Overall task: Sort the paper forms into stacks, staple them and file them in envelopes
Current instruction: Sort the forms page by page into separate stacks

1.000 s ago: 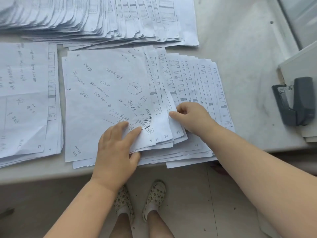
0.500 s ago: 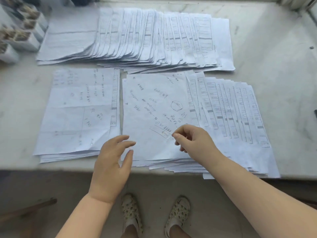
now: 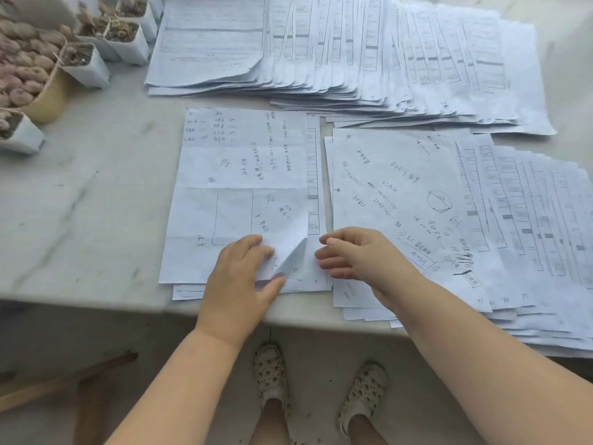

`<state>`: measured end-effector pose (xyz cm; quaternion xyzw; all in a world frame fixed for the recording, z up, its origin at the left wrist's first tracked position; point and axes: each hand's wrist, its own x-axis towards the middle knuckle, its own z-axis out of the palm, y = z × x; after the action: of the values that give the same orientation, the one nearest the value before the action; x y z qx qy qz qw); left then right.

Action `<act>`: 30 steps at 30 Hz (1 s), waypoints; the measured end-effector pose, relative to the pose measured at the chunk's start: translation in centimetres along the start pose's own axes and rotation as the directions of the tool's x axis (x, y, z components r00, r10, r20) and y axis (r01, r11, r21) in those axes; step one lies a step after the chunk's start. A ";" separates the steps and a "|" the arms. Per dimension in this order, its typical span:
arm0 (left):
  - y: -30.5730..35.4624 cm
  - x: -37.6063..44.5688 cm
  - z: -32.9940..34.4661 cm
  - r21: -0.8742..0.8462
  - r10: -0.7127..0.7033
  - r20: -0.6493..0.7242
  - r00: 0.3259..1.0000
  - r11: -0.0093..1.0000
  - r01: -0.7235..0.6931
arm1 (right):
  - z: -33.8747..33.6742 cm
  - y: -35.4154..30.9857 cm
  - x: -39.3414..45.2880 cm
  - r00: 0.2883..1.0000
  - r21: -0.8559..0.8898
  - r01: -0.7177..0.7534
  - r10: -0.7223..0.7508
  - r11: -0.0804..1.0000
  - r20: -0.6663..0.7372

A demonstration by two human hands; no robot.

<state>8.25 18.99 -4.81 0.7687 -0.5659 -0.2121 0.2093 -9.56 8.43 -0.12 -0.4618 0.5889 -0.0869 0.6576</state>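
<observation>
Left hand (image 3: 239,281): I pinch the curled lower corner of the top sheet (image 3: 240,194) on the near-left stack, lifting it to separate it.
Right hand (image 3: 356,255): loosely curled, empty, poised beside that corner.
Fanned forms (image 3: 526,220): spread rightward on the desk (image 3: 80,187) so margins show.

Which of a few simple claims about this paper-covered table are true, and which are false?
1. The left hand is lifting the corner of the top sheet on the left pile. True.
2. The right hand holds a stapler. False: it holds nothing and hovers between the two near piles.
3. A long fanned row of forms lies at the back of the table. True.
4. The small pots stand at the right edge. False: they are at the far left.
</observation>
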 end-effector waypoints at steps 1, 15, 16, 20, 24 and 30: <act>-0.4 0.1 -0.1 -0.016 0.019 -0.022 1.000 1.000 -0.020 | 0.5 -0.3 0.3 0.999 -0.005 -0.037 0.037 0.999 -0.019; -1.5 0.7 -0.5 0.105 0.418 -0.092 0.904 0.907 -0.409 | 1.7 -2.5 0.6 0.963 -0.261 0.175 -0.220 0.949 -0.154; -0.6 0.8 -0.4 0.103 0.433 -0.090 0.897 0.900 -0.424 | 0.0 -2.1 -0.2 0.959 -0.239 0.179 -0.223 0.954 -0.173; 4.6 1.0 1.4 0.085 0.480 -0.071 0.874 0.876 -0.474 | -7.2 1.0 -3.9 0.922 -0.243 0.186 -0.255 0.952 -0.291; 9.4 0.5 5.1 0.101 0.513 0.020 0.858 0.853 -0.512 | -12.3 4.6 -5.4 0.903 -0.373 0.070 -0.217 0.925 -0.370; 11.4 -1.3 8.2 0.161 0.413 0.299 0.860 0.867 -0.472 | -15.5 6.7 -4.3 0.908 -0.497 -0.027 -0.187 0.867 -0.376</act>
<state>-5.66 16.48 -5.01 0.6023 -0.7706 -0.1884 0.0886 -27.00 7.21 -0.02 -0.6094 0.6963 -0.0574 0.3749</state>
